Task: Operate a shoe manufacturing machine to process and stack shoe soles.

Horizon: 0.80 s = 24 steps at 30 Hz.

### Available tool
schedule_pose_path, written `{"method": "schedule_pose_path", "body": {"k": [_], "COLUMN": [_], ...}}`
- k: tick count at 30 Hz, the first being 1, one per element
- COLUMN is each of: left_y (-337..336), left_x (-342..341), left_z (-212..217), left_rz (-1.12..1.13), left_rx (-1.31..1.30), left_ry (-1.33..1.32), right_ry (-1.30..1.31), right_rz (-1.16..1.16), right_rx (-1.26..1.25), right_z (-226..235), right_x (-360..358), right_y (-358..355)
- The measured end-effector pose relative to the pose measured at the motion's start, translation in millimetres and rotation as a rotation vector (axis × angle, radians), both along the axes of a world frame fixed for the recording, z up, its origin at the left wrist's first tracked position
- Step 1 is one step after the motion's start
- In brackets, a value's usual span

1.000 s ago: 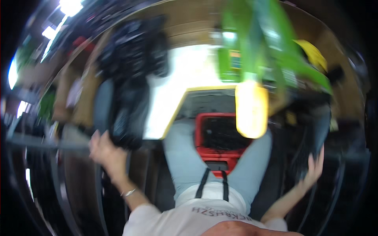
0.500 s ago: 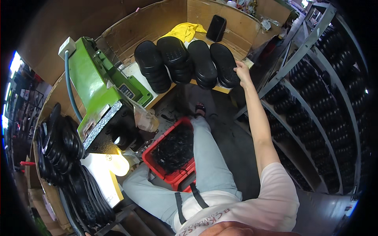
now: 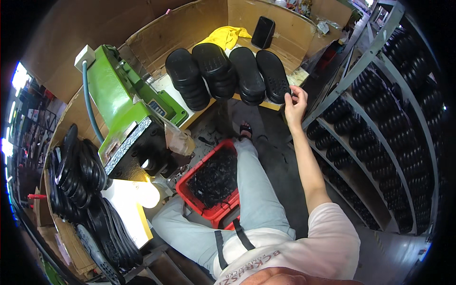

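While right hand (image 3: 296,105) was curled at rightmost black sole (image 3: 271,73), grip unclear, left hand, unseen, couldn't be judged; 3 stacks (image 3: 216,70) stood alongside, presumably for easy reach.

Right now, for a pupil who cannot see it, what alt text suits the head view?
A person's right hand is at the near end of the rightmost of four groups of black shoe soles. A green machine stands to their left, and a red basket of black scraps sits between the person's legs.
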<state>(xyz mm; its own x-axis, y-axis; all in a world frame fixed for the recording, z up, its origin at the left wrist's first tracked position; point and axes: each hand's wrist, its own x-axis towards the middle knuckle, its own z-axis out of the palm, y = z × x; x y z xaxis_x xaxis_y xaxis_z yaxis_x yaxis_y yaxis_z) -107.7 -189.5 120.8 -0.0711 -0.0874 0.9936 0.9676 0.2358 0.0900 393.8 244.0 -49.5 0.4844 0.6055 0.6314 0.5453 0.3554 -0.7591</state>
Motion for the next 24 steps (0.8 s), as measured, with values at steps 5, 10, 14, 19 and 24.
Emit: {"method": "schedule_pose_path", "body": {"k": [5, 10, 14, 19, 24], "left_y": [179.8, 194.1, 318.2, 439.7, 458.6], "left_x": [133.8, 243.7, 317.4, 371.5, 388.2], "left_z": [7.4, -32.7, -58.5, -94.3, -126.9], "left_rz": [-0.772, -1.199, -1.110, -0.966, -0.635], "left_rx": [-0.085, -0.581, -0.478, -0.657, -0.870], "left_ry": [0.368, -0.047, -0.039, -0.056, 0.049], "right_ry": [-0.276, -0.303, -0.439, -0.406, -0.390], "right_rz": [-0.078, 0.032, -0.062, -0.024, 0.034], "right_rx": [0.006, -0.063, -0.068, -0.039, -0.042], "right_z": [-24.7, -53.0, -27.8, -27.9, -26.8], "right_x": [28.7, 15.3, 4.7, 14.8, 14.2], "right_y": [2.0, 14.0, 4.3, 1.5, 5.0]}}
